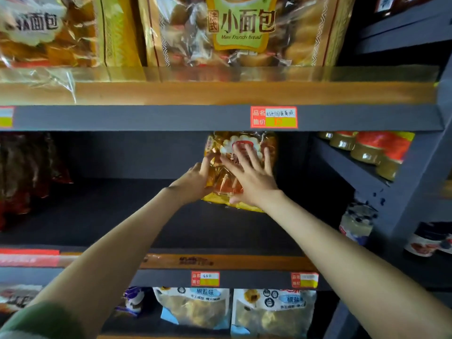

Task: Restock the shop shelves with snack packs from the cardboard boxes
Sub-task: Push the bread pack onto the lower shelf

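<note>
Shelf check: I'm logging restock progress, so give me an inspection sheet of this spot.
Surface: dark middle shelf, mostly bare around the hands.
Job's things: one golden bread pack standing upright at the back of the middle shelf; no cardboard box in view.
Clutter: nothing seen.
Hands: left hand holds the pack's left edge; right hand lies flat on its front, fingers spread.
Cables: nothing seen.
Surroundings: bread bags on the shelf above, pale snack bags below, jars on the side rack to the right, price tag on the shelf edge.
</note>
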The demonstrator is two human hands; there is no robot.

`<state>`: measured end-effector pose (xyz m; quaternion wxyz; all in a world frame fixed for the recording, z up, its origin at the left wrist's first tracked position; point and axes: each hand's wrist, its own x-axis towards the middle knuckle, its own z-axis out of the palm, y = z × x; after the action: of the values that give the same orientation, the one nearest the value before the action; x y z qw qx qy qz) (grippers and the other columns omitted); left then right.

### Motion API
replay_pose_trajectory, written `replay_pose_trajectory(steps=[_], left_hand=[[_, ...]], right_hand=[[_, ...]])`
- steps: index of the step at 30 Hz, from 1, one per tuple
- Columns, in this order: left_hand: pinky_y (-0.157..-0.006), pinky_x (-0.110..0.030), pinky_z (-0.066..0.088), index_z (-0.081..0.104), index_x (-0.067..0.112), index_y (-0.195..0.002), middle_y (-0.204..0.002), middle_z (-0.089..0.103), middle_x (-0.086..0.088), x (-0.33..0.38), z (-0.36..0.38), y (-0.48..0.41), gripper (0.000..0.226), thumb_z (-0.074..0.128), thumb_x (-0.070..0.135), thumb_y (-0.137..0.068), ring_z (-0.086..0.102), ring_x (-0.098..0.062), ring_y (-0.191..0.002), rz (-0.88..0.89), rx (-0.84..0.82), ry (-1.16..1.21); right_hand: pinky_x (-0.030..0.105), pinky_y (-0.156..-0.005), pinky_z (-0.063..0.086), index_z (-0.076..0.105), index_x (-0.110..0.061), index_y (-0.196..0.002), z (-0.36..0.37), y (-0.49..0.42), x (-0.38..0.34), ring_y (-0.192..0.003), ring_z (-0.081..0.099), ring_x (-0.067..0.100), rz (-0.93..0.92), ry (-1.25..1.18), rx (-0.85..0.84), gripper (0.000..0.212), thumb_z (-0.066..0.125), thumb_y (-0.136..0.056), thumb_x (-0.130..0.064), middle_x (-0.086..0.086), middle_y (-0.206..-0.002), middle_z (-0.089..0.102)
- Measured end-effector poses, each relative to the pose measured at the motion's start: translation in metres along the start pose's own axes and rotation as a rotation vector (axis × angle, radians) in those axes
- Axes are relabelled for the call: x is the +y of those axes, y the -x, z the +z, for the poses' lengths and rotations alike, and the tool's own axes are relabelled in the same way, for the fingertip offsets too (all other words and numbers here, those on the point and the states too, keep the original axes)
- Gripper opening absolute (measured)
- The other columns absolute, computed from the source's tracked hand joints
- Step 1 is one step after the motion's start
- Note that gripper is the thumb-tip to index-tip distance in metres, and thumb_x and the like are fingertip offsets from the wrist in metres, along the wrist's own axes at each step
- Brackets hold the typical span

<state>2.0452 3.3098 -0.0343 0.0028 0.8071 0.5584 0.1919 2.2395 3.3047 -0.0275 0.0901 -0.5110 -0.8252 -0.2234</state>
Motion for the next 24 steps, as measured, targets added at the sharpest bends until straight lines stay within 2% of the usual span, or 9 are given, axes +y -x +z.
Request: replay_pose_trajectory(steps=[3, 5, 7, 10, 12, 14, 16, 20, 24], left_hand=[[-0.1, -0.046, 0.043, 0.005, 0.016, -0.151, -0.133, 0.047, -0.018, 0.001, 0.004, -0.014, 0.088, 0.065, 0.035, -0.09, 0.048, -0.033, -0.123, 0.039, 0.018, -0.008], [-0.103, -0.047, 0.041, 0.012, 0.014, -0.153, -0.14, 0.04, -0.016, 0.007, 0.007, -0.023, 0.086, 0.064, 0.039, -0.09, 0.04, -0.032, -0.131, 0.085, 0.049, -0.15], [-0.11, -0.052, 0.03, 0.015, 0.014, -0.154, -0.15, 0.029, -0.018, 0.014, 0.012, -0.032, 0.09, 0.061, 0.052, -0.087, 0.029, -0.034, -0.139, 0.117, 0.154, -0.371], [-0.113, -0.063, 0.01, 0.004, 0.022, -0.154, -0.16, 0.009, -0.018, 0.024, 0.018, -0.051, 0.106, 0.058, 0.07, -0.078, 0.014, -0.035, -0.147, 0.237, 0.226, -0.602], [-0.111, -0.063, 0.019, 0.007, 0.024, -0.151, -0.158, 0.016, -0.017, 0.026, 0.021, -0.063, 0.113, 0.065, 0.074, -0.068, 0.026, -0.035, -0.144, 0.305, 0.23, -0.683], [-0.105, -0.061, 0.037, 0.025, 0.02, -0.146, -0.151, 0.034, -0.019, 0.027, 0.025, -0.075, 0.114, 0.077, 0.069, -0.057, 0.044, -0.037, -0.133, 0.37, 0.25, -0.652], [-0.1, -0.055, 0.044, 0.031, 0.017, -0.143, -0.144, 0.036, -0.016, 0.035, 0.032, -0.084, 0.112, 0.08, 0.066, -0.055, 0.046, -0.034, -0.129, 0.388, 0.282, -0.644], [-0.114, -0.046, 0.026, 0.009, 0.019, -0.154, -0.155, 0.026, -0.008, 0.059, 0.053, -0.09, 0.096, 0.056, 0.065, -0.084, 0.029, -0.028, -0.141, 0.344, 0.267, -0.724], [-0.114, -0.046, 0.025, 0.004, 0.022, -0.152, -0.151, 0.018, -0.011, 0.068, 0.055, -0.085, 0.092, 0.061, 0.05, -0.086, 0.027, -0.03, -0.138, 0.206, 0.258, -0.648]], right_hand=[[0.068, -0.102, -0.017, -0.03, -0.04, -0.142, 0.009, -0.005, 0.017, -0.141, -0.032, 0.025, 0.172, -0.101, -0.075, 0.122, 0.069, -0.074, -0.062, -0.002, -0.153, -0.036], [0.073, -0.104, -0.007, -0.038, -0.042, -0.136, 0.019, 0.002, 0.031, -0.139, -0.034, 0.023, 0.271, -0.122, -0.069, 0.126, 0.073, -0.077, -0.05, -0.003, -0.152, -0.039], [0.074, -0.105, 0.0, -0.04, -0.041, -0.134, 0.026, 0.011, 0.046, -0.136, -0.038, 0.021, 0.324, -0.104, -0.077, 0.125, 0.073, -0.08, -0.042, -0.003, -0.149, -0.042], [0.072, -0.107, -0.001, -0.038, -0.036, -0.137, 0.026, 0.015, 0.053, -0.138, -0.035, 0.025, 0.286, 0.003, -0.042, 0.126, 0.072, -0.078, -0.049, -0.003, -0.145, -0.044], [0.072, -0.107, -0.007, -0.035, -0.035, -0.137, 0.029, 0.012, 0.054, -0.14, -0.033, 0.024, 0.214, 0.065, -0.001, 0.125, 0.072, -0.074, -0.056, -0.005, -0.147, -0.04], [0.07, -0.106, -0.01, -0.037, -0.036, -0.135, 0.032, 0.01, 0.063, -0.14, -0.032, 0.021, 0.24, 0.103, -0.024, 0.125, 0.07, -0.075, -0.057, -0.008, -0.146, -0.041], [0.069, -0.106, -0.007, -0.038, -0.036, -0.134, 0.034, 0.013, 0.078, -0.143, -0.027, 0.019, 0.3, 0.15, -0.066, 0.123, 0.071, -0.078, -0.051, -0.012, -0.149, -0.038], [0.066, -0.112, -0.002, -0.038, -0.037, -0.131, 0.034, 0.022, 0.1, -0.146, -0.018, 0.021, 0.325, 0.119, -0.128, 0.113, 0.067, -0.087, -0.031, -0.012, -0.159, -0.018], [0.065, -0.112, -0.004, -0.03, -0.035, -0.141, 0.034, 0.02, 0.099, -0.145, -0.021, 0.023, 0.283, 0.082, -0.147, 0.105, 0.058, -0.09, -0.012, -0.009, -0.159, -0.02]])
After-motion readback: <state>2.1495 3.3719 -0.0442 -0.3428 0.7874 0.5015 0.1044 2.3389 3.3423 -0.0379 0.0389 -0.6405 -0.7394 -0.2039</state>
